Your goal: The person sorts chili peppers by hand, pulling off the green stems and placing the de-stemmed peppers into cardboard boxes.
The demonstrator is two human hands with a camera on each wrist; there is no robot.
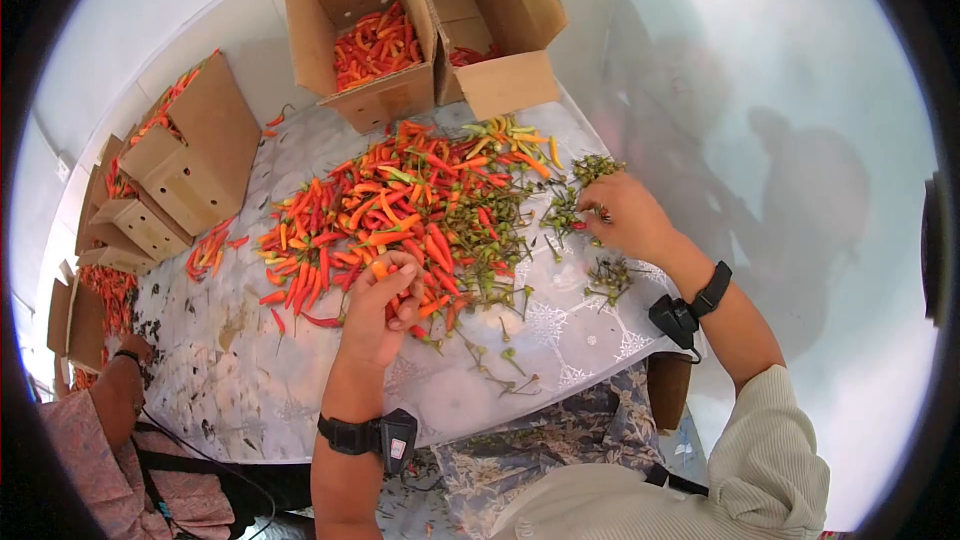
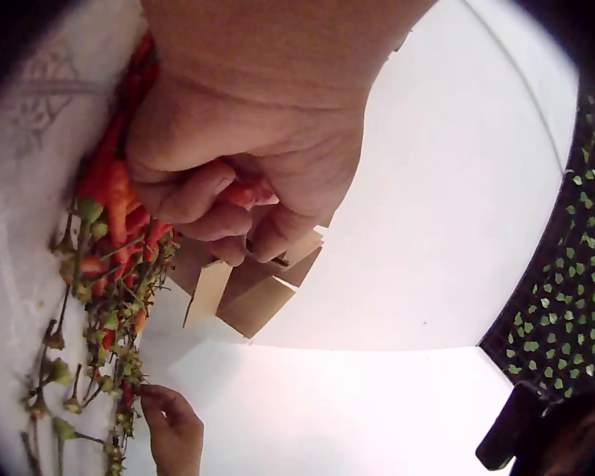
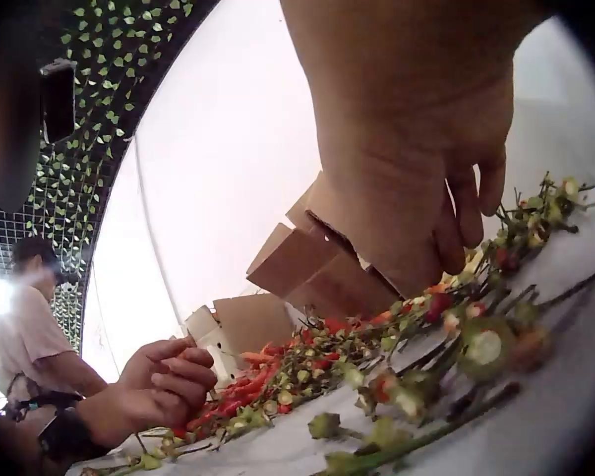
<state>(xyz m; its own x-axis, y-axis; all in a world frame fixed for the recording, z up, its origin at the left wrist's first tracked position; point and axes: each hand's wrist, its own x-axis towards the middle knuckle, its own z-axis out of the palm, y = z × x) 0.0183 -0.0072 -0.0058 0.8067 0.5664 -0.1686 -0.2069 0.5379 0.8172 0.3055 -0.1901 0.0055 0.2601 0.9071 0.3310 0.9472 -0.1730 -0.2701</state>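
My left hand (image 1: 378,312) curls round peppers at the near edge of a heap of red and orange peppers (image 1: 350,205); an orange one shows at its fingertips, and red (image 2: 240,192) shows between the fingers in the left wrist view. At the heap's right side lie many green stems (image 1: 480,230). My right hand (image 1: 628,218) is bent low over a smaller stem pile (image 1: 596,168), its fingertips close to the stems. In the right wrist view its fingers (image 3: 466,203) point down behind the pile, and whether they pinch anything is hidden.
Two open cardboard boxes (image 1: 385,100) with red peppers stand at the back, several more boxes (image 1: 215,130) at the left. Another person's hand (image 1: 135,348) is at the table's left edge. Loose stems (image 1: 608,278) lie near the right edge; a pale wall (image 1: 720,140) rises beyond.
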